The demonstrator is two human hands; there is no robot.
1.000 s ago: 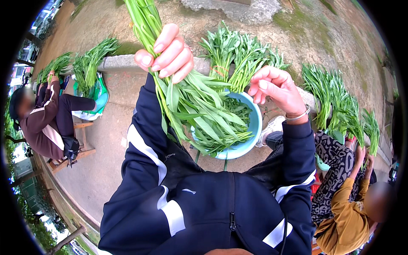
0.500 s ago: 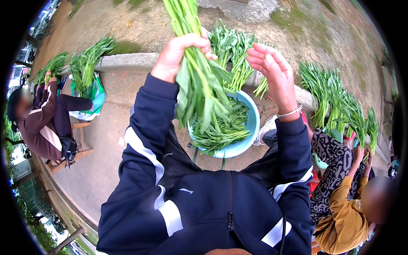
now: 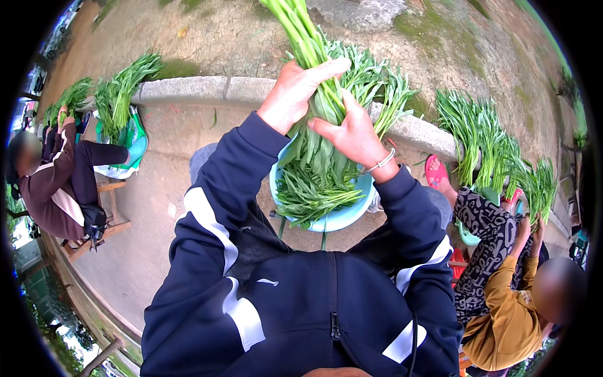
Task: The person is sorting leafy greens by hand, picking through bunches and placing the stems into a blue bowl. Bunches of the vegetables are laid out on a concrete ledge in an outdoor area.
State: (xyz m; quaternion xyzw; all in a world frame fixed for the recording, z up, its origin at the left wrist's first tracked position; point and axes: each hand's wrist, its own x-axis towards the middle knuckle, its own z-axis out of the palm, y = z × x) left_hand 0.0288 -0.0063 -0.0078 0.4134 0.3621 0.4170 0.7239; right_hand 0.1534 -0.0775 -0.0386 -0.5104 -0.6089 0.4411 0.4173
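Observation:
A long bunch of leafy greens (image 3: 303,32) hangs leaf-end down in front of me, its pale stems pointing away at the top. My left hand (image 3: 296,93) is closed round the stems, thumb laid across them. Lower down, my right hand (image 3: 357,131), with a bangle at the wrist, grips the leafy part; its thumb is in front and most of its fingers are hidden behind the leaves. Below sits a light blue basin (image 3: 336,221) between my legs, holding a heap of loose leaves (image 3: 317,196). The bunch's leaf tips hang down over this heap.
More greens (image 3: 361,66) lean on the low stone curb (image 3: 195,90) beyond the basin. At right, a person in a mustard top (image 3: 502,320) handles greens beside upright bunches (image 3: 468,135). At left, a person on a wooden bench (image 3: 107,232) holds greens near a green-white bag (image 3: 135,141).
My right hand has come in from the right, where it was raised and apart, and closed on the leaves. My left hand and the bunch have shifted right and slightly nearer.

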